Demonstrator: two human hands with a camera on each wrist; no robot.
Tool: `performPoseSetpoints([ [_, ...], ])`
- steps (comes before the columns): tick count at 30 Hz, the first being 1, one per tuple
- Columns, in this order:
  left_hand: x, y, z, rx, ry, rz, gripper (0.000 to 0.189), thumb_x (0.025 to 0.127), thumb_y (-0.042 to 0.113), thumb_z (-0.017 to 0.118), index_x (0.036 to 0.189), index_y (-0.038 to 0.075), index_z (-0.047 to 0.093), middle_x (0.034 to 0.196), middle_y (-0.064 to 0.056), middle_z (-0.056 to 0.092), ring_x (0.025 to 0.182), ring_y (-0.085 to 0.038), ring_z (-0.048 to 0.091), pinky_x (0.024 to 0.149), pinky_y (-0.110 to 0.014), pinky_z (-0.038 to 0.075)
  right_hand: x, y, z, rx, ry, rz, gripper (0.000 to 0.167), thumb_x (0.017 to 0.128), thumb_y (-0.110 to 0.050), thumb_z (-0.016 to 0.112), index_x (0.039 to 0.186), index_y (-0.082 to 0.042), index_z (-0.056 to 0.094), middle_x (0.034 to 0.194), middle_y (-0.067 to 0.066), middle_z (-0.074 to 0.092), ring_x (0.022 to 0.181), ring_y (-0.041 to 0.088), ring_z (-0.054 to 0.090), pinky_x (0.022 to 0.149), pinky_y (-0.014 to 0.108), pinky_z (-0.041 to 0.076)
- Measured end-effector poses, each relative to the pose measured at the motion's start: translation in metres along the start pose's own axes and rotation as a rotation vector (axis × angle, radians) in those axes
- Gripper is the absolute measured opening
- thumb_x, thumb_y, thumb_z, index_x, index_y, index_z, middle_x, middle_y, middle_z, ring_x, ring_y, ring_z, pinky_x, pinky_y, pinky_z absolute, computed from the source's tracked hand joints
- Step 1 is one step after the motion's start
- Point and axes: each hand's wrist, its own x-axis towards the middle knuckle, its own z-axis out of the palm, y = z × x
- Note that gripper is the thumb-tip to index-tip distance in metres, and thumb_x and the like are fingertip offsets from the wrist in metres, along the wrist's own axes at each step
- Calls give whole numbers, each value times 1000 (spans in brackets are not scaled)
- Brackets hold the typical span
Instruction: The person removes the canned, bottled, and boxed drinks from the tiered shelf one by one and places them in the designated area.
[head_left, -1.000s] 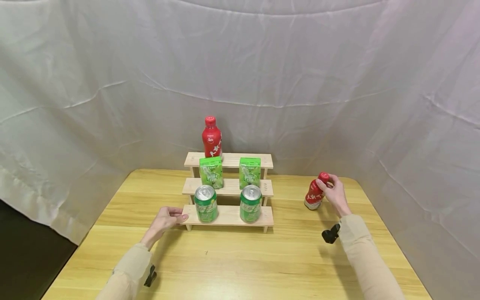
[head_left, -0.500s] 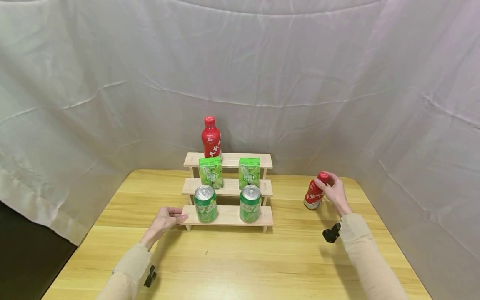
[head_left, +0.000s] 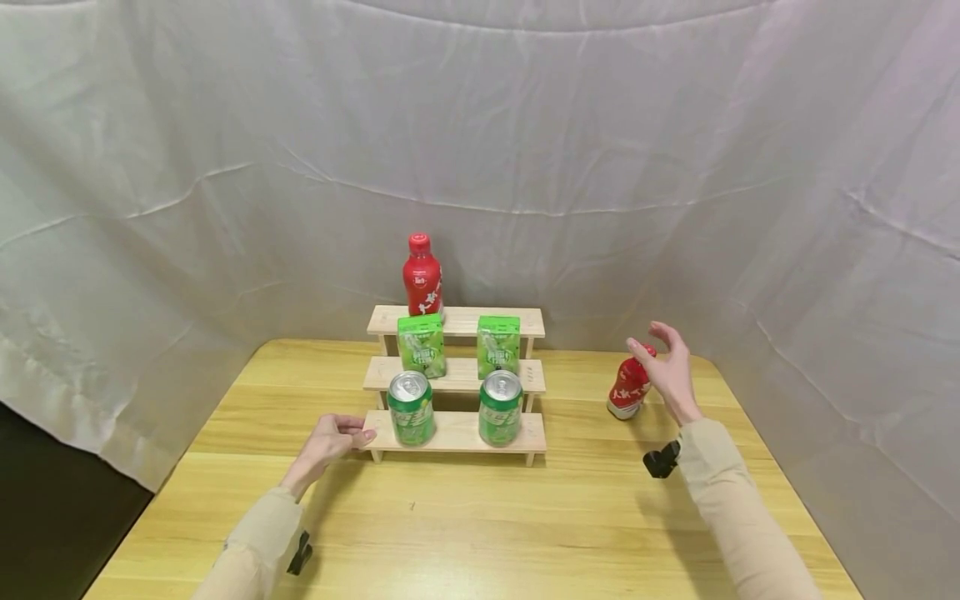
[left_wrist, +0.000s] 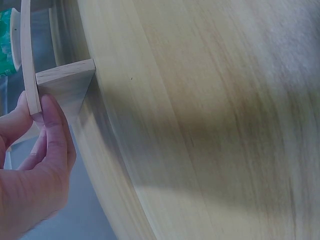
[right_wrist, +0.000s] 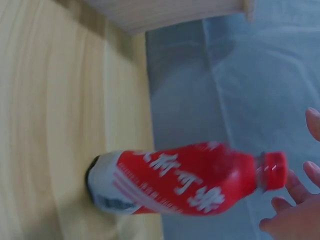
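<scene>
From my head feed, my left grip [head_left: 330,440] has hold of the near left corner of the three-step wooden stand [head_left: 457,429]; the left wrist feed adds what that high view hides: the thumb on the plank's upper side, fingers tucked below it, just beside a support leg [left_wrist: 70,75]. My right grip [head_left: 671,375] is spread wide around the cap of the red bottle [head_left: 627,390], which stands below it on the tabletop [head_left: 480,517]. The right wrist feed shows parted fingers beside that cap, plus white lettering too small to read from the head; whether a fingertip touches, I can't tell. Only the head feed gives me the whole stand: right of my left grip, two green cans [head_left: 412,417] on the lowest step, two green cartons [head_left: 498,346] on the middle, another bottle [head_left: 423,283] top left.
</scene>
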Motion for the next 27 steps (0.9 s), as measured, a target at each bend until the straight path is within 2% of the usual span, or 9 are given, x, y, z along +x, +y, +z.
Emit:
performPoseSetpoints([
  [7, 0, 3, 2, 39, 23, -29, 46, 94, 8, 68, 124, -23, 52, 113, -35, 66, 89, -17, 68, 87, -39, 61, -2, -26, 8, 20, 8, -70, 67, 97, -24, 67, 152, -2, 36, 157, 20, 40, 149, 32, 33, 122, 53, 35],
  [13, 1, 1, 2, 38, 22, -25, 46, 93, 8, 68, 124, -23, 52, 112, -35, 67, 89, -18, 69, 87, -38, 61, -2, -47, 20, 19, 2, -124, 66, 95, -21, 70, 150, -1, 40, 155, 21, 44, 151, 32, 31, 129, 50, 21],
  [27, 1, 2, 2, 38, 23, -28, 45, 94, 8, 68, 123, -23, 52, 111, -34, 67, 88, -17, 68, 86, -37, 61, -6, -92, 56, 67, -113, -225, 65, 95, -22, 71, 149, -1, 41, 155, 20, 44, 150, 32, 33, 128, 49, 24],
])
